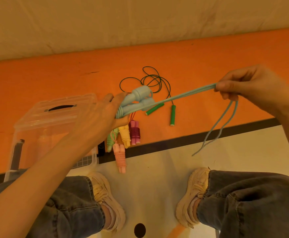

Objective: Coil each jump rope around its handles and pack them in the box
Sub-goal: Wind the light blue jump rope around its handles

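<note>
Progress: four coiled jump ropes (pale green (110, 140), yellow (124, 135), magenta (134, 133), pink (120, 158)) lie bundled on the orange floor mat (54, 79), none packed.

Clear lidded plastic box (54, 117) sits near left, lid apparently on.

Left hand (104, 115) grips the light-blue rope's paired handles (139, 98), a few turns on. Right hand (243, 85) pinches its taut strands (183, 96); tail dangles.

Dark-green rope with green handles (154, 109) is uncoiled, far centre.

Box contents unclear; left fingers mostly hidden.
</note>
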Tool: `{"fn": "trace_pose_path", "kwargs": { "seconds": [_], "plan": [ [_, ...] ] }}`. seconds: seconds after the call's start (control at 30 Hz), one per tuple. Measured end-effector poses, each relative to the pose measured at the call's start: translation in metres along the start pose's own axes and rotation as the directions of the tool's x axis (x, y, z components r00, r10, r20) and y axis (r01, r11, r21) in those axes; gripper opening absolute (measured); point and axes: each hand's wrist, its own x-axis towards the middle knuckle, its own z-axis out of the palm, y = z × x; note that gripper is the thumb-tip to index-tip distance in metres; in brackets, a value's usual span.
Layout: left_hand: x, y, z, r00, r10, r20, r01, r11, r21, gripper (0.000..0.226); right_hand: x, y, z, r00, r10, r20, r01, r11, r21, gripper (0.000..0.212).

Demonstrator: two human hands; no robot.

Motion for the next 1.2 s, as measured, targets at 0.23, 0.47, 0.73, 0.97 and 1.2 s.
{"fn": "trace_pose_path", "kwargs": {
  "seconds": [0.23, 0.47, 0.73, 0.97, 1.2],
  "plan": [
    [-0.006, 0.012, -0.001, 0.949, 0.241, 0.202, -0.206, 0.962, -0.18, 0.071, 0.004, 0.004, 0.0, 0.995, -0.012, -0.099, 0.011, 1.0, -0.013, 0.035],
    [-0.024, 0.049, -0.002, 0.888, 0.453, 0.083, -0.425, 0.876, -0.228, 0.083, 0.009, 0.004, 0.008, 0.984, 0.01, -0.178, -0.026, 0.996, -0.086, 0.023],
    [-0.032, 0.081, -0.019, 0.807, 0.588, -0.048, -0.583, 0.783, -0.215, 0.082, 0.018, 0.002, 0.028, 0.985, 0.072, -0.155, -0.097, 0.982, -0.16, 0.029],
    [-0.033, 0.087, -0.021, 0.816, 0.568, -0.106, -0.567, 0.753, -0.333, 0.045, 0.02, -0.002, 0.034, 0.985, 0.116, -0.128, -0.14, 0.971, -0.194, 0.025],
    [-0.032, 0.087, -0.025, 0.851, 0.508, -0.129, -0.517, 0.774, -0.365, 0.046, 0.021, -0.002, 0.04, 0.982, 0.158, -0.101, -0.177, 0.96, -0.217, 0.023]
  ]
}}
